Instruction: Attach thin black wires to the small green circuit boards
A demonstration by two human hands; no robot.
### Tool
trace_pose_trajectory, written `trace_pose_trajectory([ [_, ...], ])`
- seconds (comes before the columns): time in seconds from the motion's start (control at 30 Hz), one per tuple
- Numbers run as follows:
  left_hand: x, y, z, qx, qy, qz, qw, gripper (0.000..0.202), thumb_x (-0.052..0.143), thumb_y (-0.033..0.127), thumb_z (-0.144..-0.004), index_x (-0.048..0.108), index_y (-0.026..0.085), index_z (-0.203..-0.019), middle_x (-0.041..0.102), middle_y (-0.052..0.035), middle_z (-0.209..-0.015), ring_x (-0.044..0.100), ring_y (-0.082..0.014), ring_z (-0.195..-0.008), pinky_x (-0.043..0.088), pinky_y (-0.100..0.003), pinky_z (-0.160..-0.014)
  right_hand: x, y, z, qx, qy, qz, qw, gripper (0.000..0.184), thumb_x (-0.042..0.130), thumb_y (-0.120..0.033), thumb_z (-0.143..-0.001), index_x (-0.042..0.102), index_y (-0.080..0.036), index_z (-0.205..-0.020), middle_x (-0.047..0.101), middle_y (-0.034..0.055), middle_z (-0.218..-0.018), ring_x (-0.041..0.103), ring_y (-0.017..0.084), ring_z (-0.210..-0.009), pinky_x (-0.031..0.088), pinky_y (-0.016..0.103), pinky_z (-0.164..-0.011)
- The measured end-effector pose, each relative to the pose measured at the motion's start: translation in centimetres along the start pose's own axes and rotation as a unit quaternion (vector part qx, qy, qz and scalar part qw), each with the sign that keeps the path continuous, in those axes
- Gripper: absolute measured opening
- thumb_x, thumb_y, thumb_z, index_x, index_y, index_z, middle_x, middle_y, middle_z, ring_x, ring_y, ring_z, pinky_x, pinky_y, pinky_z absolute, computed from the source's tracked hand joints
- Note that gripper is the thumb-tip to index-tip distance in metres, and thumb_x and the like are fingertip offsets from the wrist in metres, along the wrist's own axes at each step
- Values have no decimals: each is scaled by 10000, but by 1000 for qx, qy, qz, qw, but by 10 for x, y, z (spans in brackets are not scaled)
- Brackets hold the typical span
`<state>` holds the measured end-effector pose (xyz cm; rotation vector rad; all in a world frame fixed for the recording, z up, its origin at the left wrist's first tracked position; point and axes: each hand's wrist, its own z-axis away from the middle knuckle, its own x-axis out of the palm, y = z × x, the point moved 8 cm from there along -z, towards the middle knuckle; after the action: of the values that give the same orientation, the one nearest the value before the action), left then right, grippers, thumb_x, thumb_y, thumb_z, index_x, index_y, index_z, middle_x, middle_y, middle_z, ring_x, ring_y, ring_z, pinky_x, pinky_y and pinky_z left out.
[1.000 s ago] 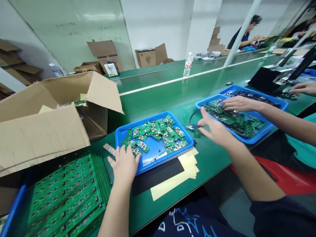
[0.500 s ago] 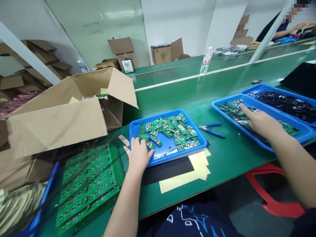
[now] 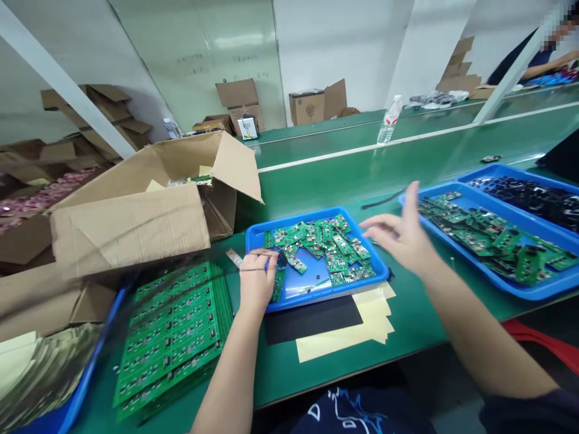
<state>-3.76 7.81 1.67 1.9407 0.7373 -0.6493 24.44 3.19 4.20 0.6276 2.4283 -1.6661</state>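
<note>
My left hand is over the left edge of a blue tray, fingers curled and closed on a small green circuit board. A dark piece shows at its fingertips; the fingers partly hide what they grip. Several similar boards lie loose in that tray. My right hand is in the air between this tray and the right-hand tray, fingers spread and thumb apart, holding nothing. Mostly hidden behind it are the pliers. Many boards lie in the right-hand blue tray.
Left of me are stacked green panels and an open cardboard box. Yellow paper sheets and a black sheet lie before the near tray. Another tray of black parts is far right. A bottle stands behind.
My right hand has left the boards in the right-hand tray and moved left, now open above the table. The left hand's fingers have gone from spread to closed on a board.
</note>
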Motion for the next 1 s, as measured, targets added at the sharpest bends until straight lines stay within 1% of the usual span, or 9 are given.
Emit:
trace_pose_trajectory([
  [0.13,-15,-4,2,-49,59,79,994,317,428,393,-850,634,174,-753,642,-65,-854,597,-199,-854,457,-319,-806,97,-16,7,-7,-171,-63,983,1046,563,-258,-823,-333,-185,-1359,638,125,-1029,633,200,-862,522,418,-808],
  [0.2,-18,-7,5,-74,75,119,987,326,436,418,-847,622,170,-747,639,-46,-818,599,-179,-806,463,-284,-757,127,-17,13,-4,-205,-101,974,1046,572,-254,-811,-308,-187,-1373,640,106,-1016,626,192,-861,513,425,-819],
  [0.27,-16,-9,8,-100,78,158,979,328,463,440,-835,614,165,-738,619,-21,-736,585,-156,-716,462,-259,-689,143,-14,20,14,-203,-150,967,1019,562,-237,-813,-279,-195,-1387,649,59,-925,620,166,-792,522,392,-779],
  [0.37,-6,-11,11,-131,63,215,966,346,485,465,-824,606,159,-716,564,10,-622,545,-127,-608,445,-231,-598,149,-7,26,58,-181,-209,959,982,548,-199,-812,-235,-188,-1405,619,-12,-752,599,136,-673,522,323,-681],
  [0.5,6,-7,13,-143,25,276,950,335,514,471,-801,616,151,-784,604,-4,-681,569,-125,-635,469,-230,-615,145,-1,28,76,-175,-247,950,969,543,-175,-803,-209,-184,-1415,586,-37,-700,598,129,-647,514,300,-657],
  [0.67,7,7,12,-112,-31,288,951,290,673,347,-684,633,160,-902,668,-52,-850,621,-167,-772,491,-279,-733,136,-4,26,-12,-223,-134,965,940,537,-157,-800,-156,-224,-1432,594,-24,-746,582,132,-682,500,316,-721],
  [0.77,7,17,11,-76,-86,232,966,171,678,289,-674,645,174,-796,678,-45,-805,629,-186,-780,488,-322,-784,130,-8,25,-76,-246,-64,964,892,524,-150,-801,-84,-237,-1448,604,-11,-775,583,136,-707,492,321,-752],
  [0.87,10,23,12,-64,-119,210,968,118,655,285,-688,628,177,-727,673,-34,-754,625,-183,-749,493,-319,-760,120,-10,22,-102,-211,-51,971,866,500,-144,-808,-74,-233,-1450,604,-6,-789,588,138,-736,493,323,-774],
  [1.0,20,28,16,-51,-166,204,963,181,611,279,-723,633,172,-867,659,-30,-807,606,-172,-777,481,-304,-765,117,-9,21,-111,-170,-70,977,846,495,-146,-813,-51,-226,-1454,601,-10,-776,585,133,-720,507,315,-761],
])
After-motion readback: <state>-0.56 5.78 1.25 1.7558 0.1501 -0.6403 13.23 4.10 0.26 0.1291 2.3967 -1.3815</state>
